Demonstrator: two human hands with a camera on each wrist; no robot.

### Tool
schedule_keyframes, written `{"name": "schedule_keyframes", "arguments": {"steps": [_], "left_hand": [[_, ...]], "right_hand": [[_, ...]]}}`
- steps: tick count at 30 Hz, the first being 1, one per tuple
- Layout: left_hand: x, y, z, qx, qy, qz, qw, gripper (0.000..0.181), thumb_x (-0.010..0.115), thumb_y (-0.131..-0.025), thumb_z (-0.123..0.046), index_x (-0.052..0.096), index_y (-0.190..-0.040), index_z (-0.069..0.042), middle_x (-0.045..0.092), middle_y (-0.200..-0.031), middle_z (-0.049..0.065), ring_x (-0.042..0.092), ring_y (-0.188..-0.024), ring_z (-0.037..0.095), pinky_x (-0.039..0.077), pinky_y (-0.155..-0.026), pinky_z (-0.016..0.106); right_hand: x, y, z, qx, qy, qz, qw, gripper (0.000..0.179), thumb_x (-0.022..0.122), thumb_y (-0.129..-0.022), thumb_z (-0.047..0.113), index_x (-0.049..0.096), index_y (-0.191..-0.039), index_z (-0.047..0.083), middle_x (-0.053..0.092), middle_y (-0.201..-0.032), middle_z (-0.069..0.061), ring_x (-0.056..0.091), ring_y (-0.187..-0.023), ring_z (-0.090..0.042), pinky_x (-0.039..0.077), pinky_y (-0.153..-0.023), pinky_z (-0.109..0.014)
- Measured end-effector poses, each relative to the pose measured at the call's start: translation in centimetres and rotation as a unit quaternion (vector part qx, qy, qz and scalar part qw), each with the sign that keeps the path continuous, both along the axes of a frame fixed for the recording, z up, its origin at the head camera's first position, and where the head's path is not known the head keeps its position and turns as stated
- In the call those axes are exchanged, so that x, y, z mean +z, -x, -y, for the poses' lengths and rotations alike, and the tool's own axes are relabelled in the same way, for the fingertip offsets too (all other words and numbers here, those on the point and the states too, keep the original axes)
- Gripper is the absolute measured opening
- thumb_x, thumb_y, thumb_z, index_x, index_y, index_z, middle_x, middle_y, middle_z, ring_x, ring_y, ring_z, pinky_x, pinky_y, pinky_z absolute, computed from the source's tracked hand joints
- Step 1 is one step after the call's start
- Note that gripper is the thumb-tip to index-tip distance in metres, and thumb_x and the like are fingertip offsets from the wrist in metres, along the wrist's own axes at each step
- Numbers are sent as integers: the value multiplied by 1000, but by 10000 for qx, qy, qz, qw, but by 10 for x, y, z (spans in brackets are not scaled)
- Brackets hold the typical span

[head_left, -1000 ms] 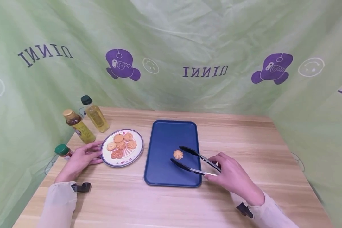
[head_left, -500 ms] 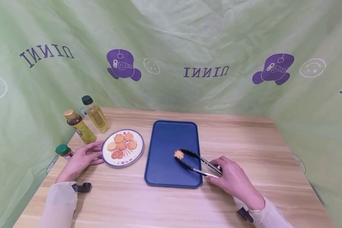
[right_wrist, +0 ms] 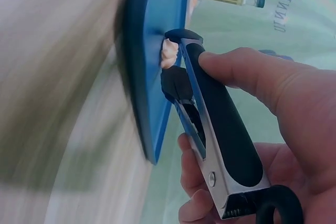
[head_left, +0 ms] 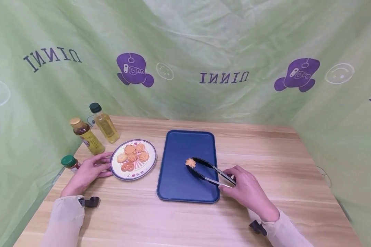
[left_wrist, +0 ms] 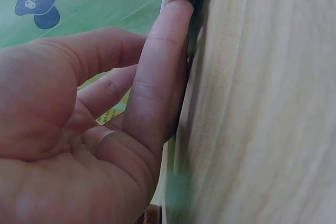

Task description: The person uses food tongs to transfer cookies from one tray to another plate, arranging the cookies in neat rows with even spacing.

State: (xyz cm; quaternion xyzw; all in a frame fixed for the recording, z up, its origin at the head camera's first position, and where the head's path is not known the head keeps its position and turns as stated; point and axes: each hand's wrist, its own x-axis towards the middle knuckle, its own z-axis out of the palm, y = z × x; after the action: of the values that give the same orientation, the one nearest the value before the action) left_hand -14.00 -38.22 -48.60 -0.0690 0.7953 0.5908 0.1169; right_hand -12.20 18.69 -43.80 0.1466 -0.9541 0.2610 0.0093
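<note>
My right hand (head_left: 245,187) grips metal tongs (head_left: 214,171) with black tips, thumb on one arm in the right wrist view. Between the tips sits a swirled cookie (head_left: 190,163), over the blue tray (head_left: 185,144); whether it is clear of the tray's surface, I cannot tell. At the left, my left hand (head_left: 91,171) touches the rim of a white plate (head_left: 142,169) with loosely extended fingers. Several cookies (head_left: 132,157) lie on that plate, along with a pretzel-shaped one (head_left: 127,166). The left wrist view has a fingertip (left_wrist: 176,14) against the plate's edge.
Behind the left hand stand a green-capped jar (head_left: 70,162), a yellow-labelled bottle (head_left: 88,137) and a dark-capped bottle of yellow liquid (head_left: 105,125). A green printed cloth (head_left: 185,99) hangs around the back and sides of the wooden table (head_left: 259,147).
The tongs' tips have come together on the cookie, which has since shifted slightly left and away from me. My right hand moved left with them. The left hand stays at the plate.
</note>
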Motion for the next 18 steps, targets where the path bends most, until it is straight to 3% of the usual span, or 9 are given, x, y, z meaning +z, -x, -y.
{"name": "schedule_keyframes", "arguments": {"steps": [11, 18], "left_hand": [[2, 0, -1, -48, -73, -12, 10000, 64, 57, -117, -6, 29, -173, 6, 48, -155, 33, 76, -107, 2, 72, -98, 29], [3, 0, -2, -77, -72, -19, 9999, 64, 57, -116, -6, 29, -173, 6, 47, -156, 35, 76, -107, 2, 72, -99, 30]], "right_hand": [[8, 14, 50, 274, 124, 173, 9994, 45, 95, -86, 32, 81, -123, 9, 75, -108, -2, 62, -89, -16, 54, -77, -33], [9, 15, 93, 859, 164, -7, 9962, 44, 95, -87, 34, 83, -121, 9, 77, -110, -2, 68, -96, -19, 60, -82, -38]]}}
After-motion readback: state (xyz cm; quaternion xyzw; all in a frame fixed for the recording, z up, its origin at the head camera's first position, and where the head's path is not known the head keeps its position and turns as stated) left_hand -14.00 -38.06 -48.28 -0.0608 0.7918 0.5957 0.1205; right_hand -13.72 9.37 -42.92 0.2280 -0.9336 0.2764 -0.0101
